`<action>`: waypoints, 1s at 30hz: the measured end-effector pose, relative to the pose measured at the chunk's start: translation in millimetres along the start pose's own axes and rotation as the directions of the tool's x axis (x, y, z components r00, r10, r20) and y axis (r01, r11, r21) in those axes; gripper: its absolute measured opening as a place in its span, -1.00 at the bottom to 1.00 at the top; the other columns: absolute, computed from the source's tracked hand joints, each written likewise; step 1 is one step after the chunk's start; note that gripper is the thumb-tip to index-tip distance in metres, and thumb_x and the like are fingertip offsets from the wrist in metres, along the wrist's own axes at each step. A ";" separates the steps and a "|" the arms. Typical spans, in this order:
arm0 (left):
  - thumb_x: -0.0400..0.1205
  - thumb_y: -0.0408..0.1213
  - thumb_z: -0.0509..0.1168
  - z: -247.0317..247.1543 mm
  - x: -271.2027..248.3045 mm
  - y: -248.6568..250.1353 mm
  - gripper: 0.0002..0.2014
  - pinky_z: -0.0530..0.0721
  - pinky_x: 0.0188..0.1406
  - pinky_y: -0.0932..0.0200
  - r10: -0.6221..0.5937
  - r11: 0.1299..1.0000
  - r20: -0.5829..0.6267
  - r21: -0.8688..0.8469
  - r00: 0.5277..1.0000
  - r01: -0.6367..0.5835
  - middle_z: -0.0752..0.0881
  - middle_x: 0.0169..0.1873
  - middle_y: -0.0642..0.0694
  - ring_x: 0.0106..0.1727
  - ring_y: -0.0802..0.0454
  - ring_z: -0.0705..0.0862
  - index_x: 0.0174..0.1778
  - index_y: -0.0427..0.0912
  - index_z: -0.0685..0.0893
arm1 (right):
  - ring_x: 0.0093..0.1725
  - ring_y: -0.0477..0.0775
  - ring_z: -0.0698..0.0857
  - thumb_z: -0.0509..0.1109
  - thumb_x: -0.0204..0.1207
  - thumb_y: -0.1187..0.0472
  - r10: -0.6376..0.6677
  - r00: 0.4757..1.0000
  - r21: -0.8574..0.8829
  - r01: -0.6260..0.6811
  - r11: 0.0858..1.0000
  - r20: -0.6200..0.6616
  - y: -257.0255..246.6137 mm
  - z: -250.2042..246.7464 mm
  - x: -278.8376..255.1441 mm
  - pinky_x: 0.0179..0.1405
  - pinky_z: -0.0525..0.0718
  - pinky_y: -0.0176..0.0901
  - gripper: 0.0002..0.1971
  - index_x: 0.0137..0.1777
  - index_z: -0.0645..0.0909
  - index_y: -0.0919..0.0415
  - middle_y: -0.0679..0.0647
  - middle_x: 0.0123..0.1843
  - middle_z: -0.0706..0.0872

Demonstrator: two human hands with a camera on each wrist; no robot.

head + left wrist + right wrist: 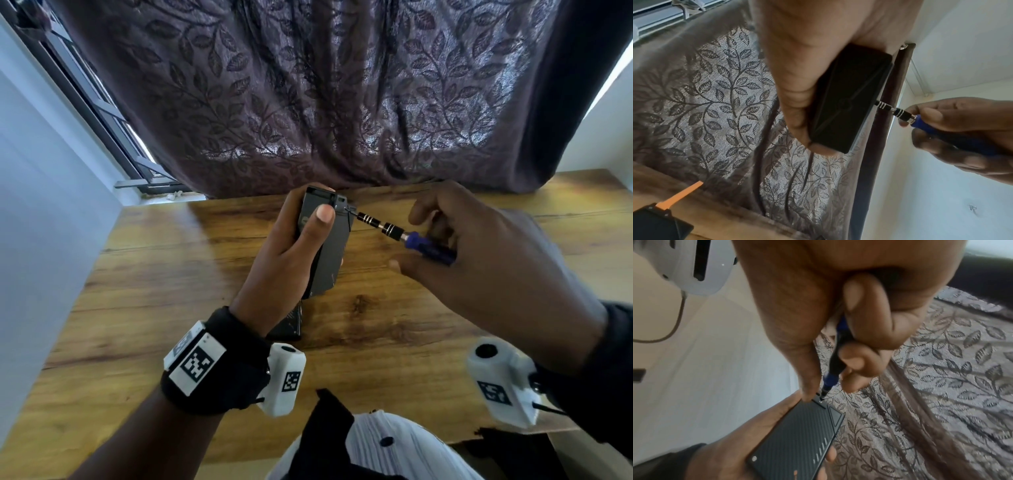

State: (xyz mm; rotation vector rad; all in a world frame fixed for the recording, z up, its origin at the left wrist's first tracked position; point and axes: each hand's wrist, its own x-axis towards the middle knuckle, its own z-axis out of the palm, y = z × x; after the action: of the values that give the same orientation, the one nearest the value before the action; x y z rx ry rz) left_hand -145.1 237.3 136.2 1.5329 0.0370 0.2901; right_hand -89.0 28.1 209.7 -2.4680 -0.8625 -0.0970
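- Desk (394, 335): brown wood-grain top with a dark knot near the middle.
- Curtain (308, 102): dark purple with a leaf-and-vine pattern. It hangs behind the desk, its hem lying on the far edge.
- Window frame (102, 113): dark bars, left of the curtain.
- Walls: pale, on the left (41, 205) and on the right (603, 137).
- Flat black part (657, 225): lies on the desk, with an orange strip (681, 195) sticking out of one end.
- White striped cloth (404, 445) with a dark button, at the near desk edge, beside black cloth (329, 421).
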 end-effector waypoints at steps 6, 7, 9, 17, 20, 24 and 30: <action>0.80 0.04 0.18 -5.4 -5.1 -3.5 -0.76 0.73 -0.23 -0.03 0.022 0.999 0.011 0.027 1.000 -0.022 0.61 0.08 -0.51 -0.10 -0.26 0.67 0.28 0.03 0.56 | -0.49 -0.13 0.59 0.37 0.49 -0.23 0.011 1.000 -0.012 -0.011 1.000 0.002 -3.4 3.7 -0.3 -0.53 0.51 -0.12 -0.71 -0.26 0.70 -0.05 -0.09 -0.48 0.65; 0.80 0.03 0.17 -7.3 -5.5 -3.7 -0.77 0.73 -0.22 -0.04 0.017 1.000 0.009 0.025 1.000 -0.018 0.61 0.08 -0.51 -0.09 -0.26 0.67 0.28 0.02 0.55 | -0.53 -0.04 0.58 0.36 0.54 -0.22 0.016 0.999 0.022 -0.017 1.000 0.038 -3.3 6.5 0.7 -0.52 0.51 -0.06 -0.66 -0.31 0.70 -0.02 -0.02 -0.52 0.64; 0.80 0.02 0.17 -10.9 -6.7 -3.6 -0.78 0.74 -0.21 -0.05 0.012 1.000 0.009 0.024 1.000 -0.012 0.62 0.09 -0.49 -0.08 -0.24 0.68 0.28 0.04 0.55 | -0.56 0.06 0.57 0.38 0.60 -0.16 0.047 0.994 0.108 -0.057 0.992 0.096 -4.7 8.5 3.1 -0.45 0.54 0.00 -0.57 -0.44 0.63 0.05 0.05 -0.56 0.62; 0.81 0.01 0.16 -17.2 -13.6 -10.9 -0.80 0.75 -0.19 -0.13 0.005 1.000 -0.028 0.005 1.000 -0.005 0.63 0.11 -0.44 -0.06 -0.23 0.67 0.24 0.03 0.57 | -0.16 -0.34 0.62 0.61 0.37 -0.08 -0.028 0.999 0.031 0.027 0.999 0.042 -2.7 16.5 2.5 -0.30 0.44 -0.56 -0.76 -0.06 0.64 -0.11 -0.23 -0.33 0.65; 0.77 0.11 0.19 -20.9 -16.0 -15.2 -0.70 0.74 -0.17 -0.16 -0.006 1.000 -0.017 0.006 1.000 0.006 0.64 0.14 -0.47 -0.04 -0.30 0.68 0.27 0.01 0.56 | -0.28 -0.27 0.66 0.48 0.50 -0.11 -0.003 0.998 0.060 0.000 0.998 0.063 -6.2 20.3 0.9 -0.42 0.47 -0.44 -0.88 -0.11 0.71 -0.12 -0.20 -0.42 0.66; 0.77 0.15 0.21 -26.6 -19.4 -24.0 -0.66 0.78 -0.20 -0.16 -0.097 0.994 -0.034 -0.051 0.995 0.095 0.70 0.19 -0.44 -0.03 -0.36 0.75 0.34 0.04 0.56 | -0.50 -0.19 0.64 0.38 0.63 -0.02 0.019 0.980 0.231 -0.066 0.971 0.197 -4.2 33.7 2.4 -0.40 0.63 -0.11 -0.88 -0.14 0.69 -0.16 -0.12 -0.43 0.68; 0.79 0.11 0.20 -33.0 -36.9 -45.1 -0.63 0.77 -0.20 -0.19 -0.199 0.978 -0.053 -0.078 0.978 0.195 0.72 0.15 -0.40 -0.07 -0.36 0.78 0.36 -0.07 0.54 | -0.47 -0.10 0.61 0.31 0.69 -0.02 0.011 0.958 0.170 -0.062 0.984 0.285 -3.9 46.7 -5.1 -0.41 0.63 0.07 -0.84 0.14 0.70 -0.25 -0.08 -0.37 0.70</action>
State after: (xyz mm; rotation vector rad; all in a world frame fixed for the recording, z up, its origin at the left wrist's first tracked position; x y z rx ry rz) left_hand -180.1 261.4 84.5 1.4357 0.2235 0.1778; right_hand -100.1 51.0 170.0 -2.3608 -0.8992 0.3413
